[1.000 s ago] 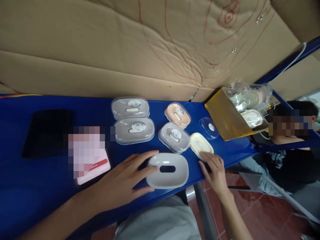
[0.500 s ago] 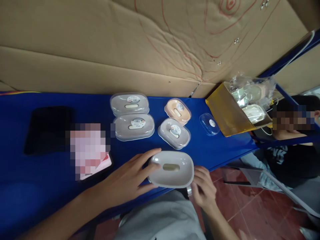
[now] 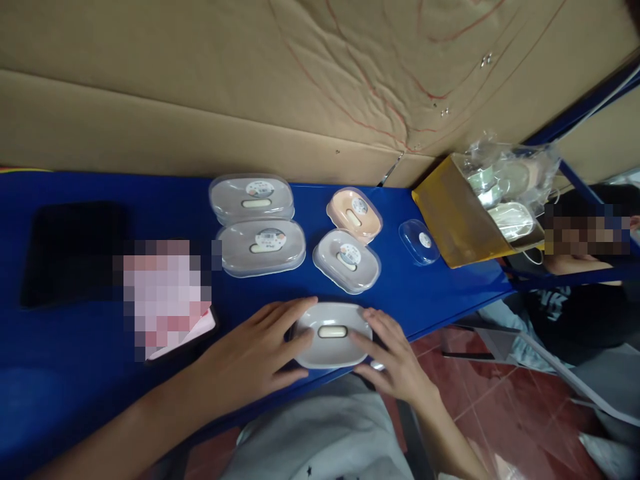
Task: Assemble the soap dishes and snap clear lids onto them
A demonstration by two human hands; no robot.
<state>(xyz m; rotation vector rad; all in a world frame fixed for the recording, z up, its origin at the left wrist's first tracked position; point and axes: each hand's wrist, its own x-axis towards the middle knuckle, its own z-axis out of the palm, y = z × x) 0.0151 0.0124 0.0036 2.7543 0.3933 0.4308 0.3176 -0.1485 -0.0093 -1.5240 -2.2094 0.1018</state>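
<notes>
A shallow grey oval plastic dish (image 3: 333, 353) with a pale pill-shaped piece in its middle lies before me at the table's front edge, without a lid. My left hand (image 3: 280, 343) grips its left end, one finger at the back rim and others over the side. My right hand (image 3: 393, 357) grips the right end, with fingers reaching over the rim to the inside. Beyond it sit a grey dish under a clear labelled lid (image 3: 345, 261), a peach one (image 3: 354, 213), and two larger grey lidded dishes (image 3: 261, 247) on the left.
A loose clear lid (image 3: 419, 242) lies right on the blue table (image 3: 400, 293). Behind it, a yellow-brown cardboard box (image 3: 455, 220) holds plastic-wrapped pieces. A phone (image 3: 203, 327) and a dark flat object (image 3: 75, 250) lie left. A person (image 3: 580, 320) sits to the right, beyond a blue frame.
My right hand has moved from beside the dish's right end onto it, fingers now over the rim. My left hand stays on the left end. The camera view has shifted slightly.
</notes>
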